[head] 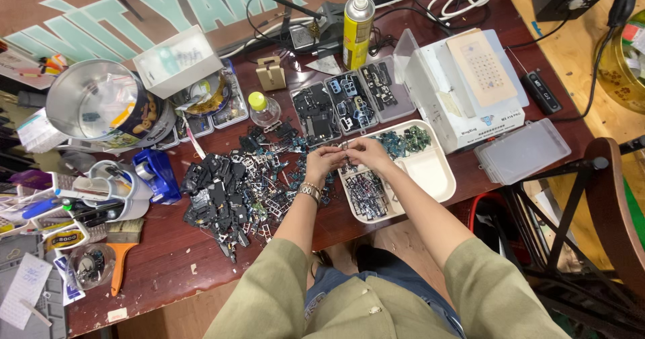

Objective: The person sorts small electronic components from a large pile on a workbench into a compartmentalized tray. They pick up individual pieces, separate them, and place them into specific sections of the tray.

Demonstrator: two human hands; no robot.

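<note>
Table: dark red-brown wooden top (pixel 201 272), cluttered.
Chair: dark wooden chair (pixel 608 204) at the right.
Bench: pale wood surface (pixel 571 77) beyond the table.

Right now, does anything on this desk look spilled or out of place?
Yes: a heap of small dark parts lies loose on the table, left of the white tray, not in any container.

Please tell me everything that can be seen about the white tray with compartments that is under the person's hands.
The white tray looks like thin foam or plastic, with rounded corners and raised dividers that make three compartments. It lies flat but turned at an angle near the front edge of the dark red table, beside a white box. One compartment holds small green parts, the front one dark metal frames, and the right one is almost bare. The left hand and right hand meet above its left side, pinching a tiny part.
</note>
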